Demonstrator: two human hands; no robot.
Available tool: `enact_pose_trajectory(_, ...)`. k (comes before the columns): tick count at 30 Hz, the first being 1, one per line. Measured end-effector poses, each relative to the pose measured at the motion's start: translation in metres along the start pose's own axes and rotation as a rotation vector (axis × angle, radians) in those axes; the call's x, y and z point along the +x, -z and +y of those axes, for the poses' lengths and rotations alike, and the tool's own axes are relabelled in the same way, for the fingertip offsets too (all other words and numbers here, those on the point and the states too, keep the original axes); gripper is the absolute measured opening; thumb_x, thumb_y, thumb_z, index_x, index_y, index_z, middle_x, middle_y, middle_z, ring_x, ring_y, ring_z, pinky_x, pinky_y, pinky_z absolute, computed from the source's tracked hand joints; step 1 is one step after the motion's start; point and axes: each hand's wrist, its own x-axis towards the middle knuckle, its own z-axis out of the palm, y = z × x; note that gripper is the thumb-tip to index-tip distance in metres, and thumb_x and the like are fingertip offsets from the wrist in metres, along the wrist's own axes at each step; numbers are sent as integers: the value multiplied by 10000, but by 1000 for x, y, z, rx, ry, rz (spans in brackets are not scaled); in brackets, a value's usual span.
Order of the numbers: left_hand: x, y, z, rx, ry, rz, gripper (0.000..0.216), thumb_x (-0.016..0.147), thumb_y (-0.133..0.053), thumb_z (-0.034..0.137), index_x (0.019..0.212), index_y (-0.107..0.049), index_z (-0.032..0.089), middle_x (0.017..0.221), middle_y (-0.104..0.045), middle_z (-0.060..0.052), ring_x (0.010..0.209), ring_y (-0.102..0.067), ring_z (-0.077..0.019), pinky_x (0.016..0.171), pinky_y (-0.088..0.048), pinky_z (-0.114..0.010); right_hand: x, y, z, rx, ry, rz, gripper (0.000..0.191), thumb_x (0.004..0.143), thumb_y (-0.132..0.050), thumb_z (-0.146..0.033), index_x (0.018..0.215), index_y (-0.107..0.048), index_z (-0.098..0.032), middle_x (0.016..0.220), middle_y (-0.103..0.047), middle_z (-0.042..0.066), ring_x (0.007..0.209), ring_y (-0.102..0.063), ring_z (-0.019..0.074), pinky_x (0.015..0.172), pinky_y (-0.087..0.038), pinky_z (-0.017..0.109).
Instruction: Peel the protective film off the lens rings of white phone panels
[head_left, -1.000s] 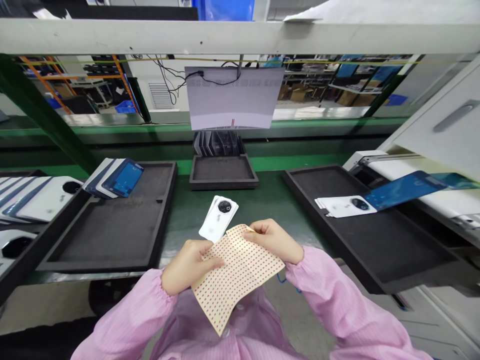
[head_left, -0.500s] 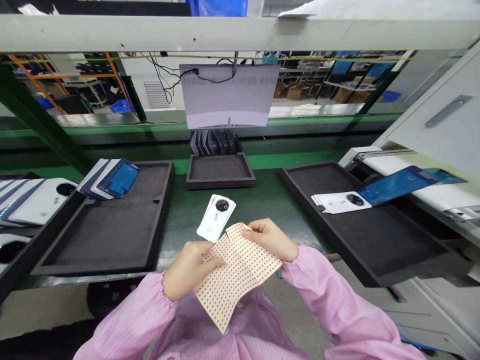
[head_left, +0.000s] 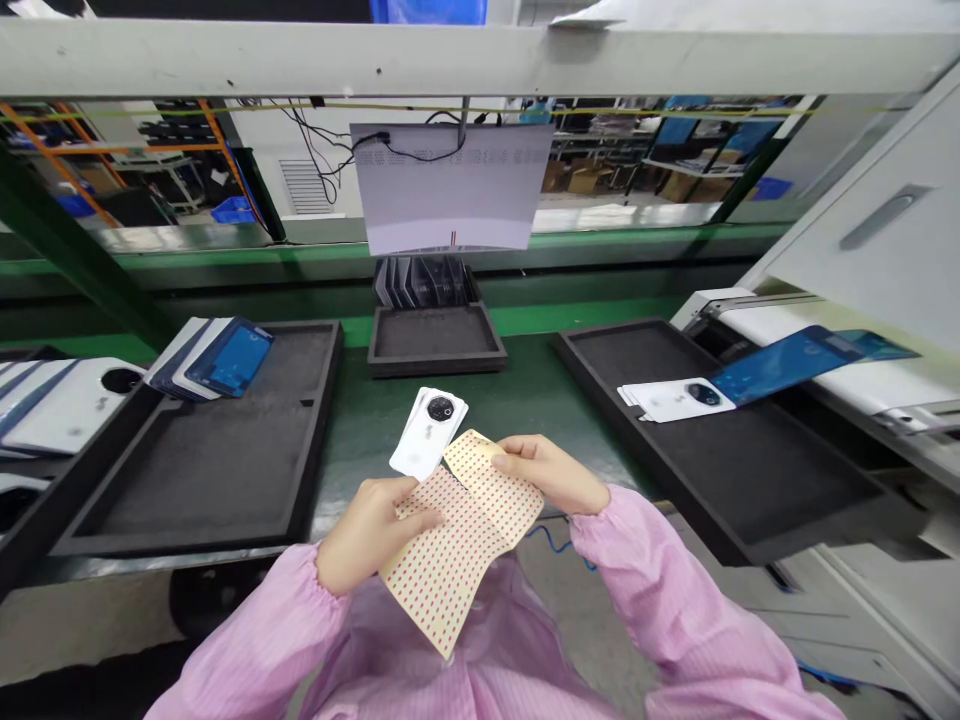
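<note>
A cream sticker sheet (head_left: pixel 450 555) dotted with small red marks is stretched between my hands, with a tear or split running in from its far edge. My left hand (head_left: pixel 375 530) pinches its left side, thumb on top. On the right part, my right hand (head_left: pixel 551 472) grips the sheet between thumb and fingers. Just beyond the sheet, a small stack of white phone back covers (head_left: pixel 427 435) with a round black camera area lies on the green bench (head_left: pixel 360 440).
A black tray (head_left: pixel 202 480) on the left carries several blue and white covers (head_left: pixel 225 355). Another tray (head_left: pixel 795 490) on the right holds white covers (head_left: pixel 675 400) with blue film. Behind stand a small tray (head_left: pixel 439 335) of dark panels and a monitor (head_left: pixel 450 190).
The right part of the sheet has folded or turned a little, its right edge shifting leftward. Both hands keep their grip, and the view has shifted slightly.
</note>
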Motion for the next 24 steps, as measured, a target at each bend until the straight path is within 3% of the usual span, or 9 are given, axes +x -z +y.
enact_pose_trajectory(7, 2, 1, -2, -57, 44, 49, 293, 714, -572, 453, 653, -614, 169, 638, -616, 17, 636, -543, -150, 559, -361, -236, -7, 11, 9, -193, 48, 130, 394, 661, -687, -497, 612, -545, -133, 498, -508, -40, 441, -404, 50, 426, -252, 187)
enact_pose_trajectory(16, 3, -1, -3, -107, 54, 70, 260, 682, -596, 432, 638, -631, 178, 606, -613, 10, 611, -549, -154, 544, -372, -239, -9, 12, 13, -139, 92, 308, 387, 626, -705, -484, 579, -564, -127, 439, -467, -49, 377, -338, 36, 373, -211, 178)
enact_pose_trajectory(19, 0, -1, -3, -108, 62, 92, 269, 675, -600, 441, 627, -621, 177, 593, -601, 13, 602, -541, -150, 533, -365, -237, -11, 15, 17, -102, 108, 349, 367, 608, -726, -460, 590, -592, -119, 444, -501, -37, 371, -359, 42, 365, -236, 182)
enact_pose_trajectory(24, -3, 2, -11, -87, 67, 153, 294, 678, -601, 447, 570, -555, 177, 547, -540, 36, 567, -497, -129, 515, -326, -233, -19, 36, 22, 0, 210, 540, 362, 583, -732, -481, 674, -626, -147, 593, -640, 8, 482, -536, 102, 438, -406, 216)
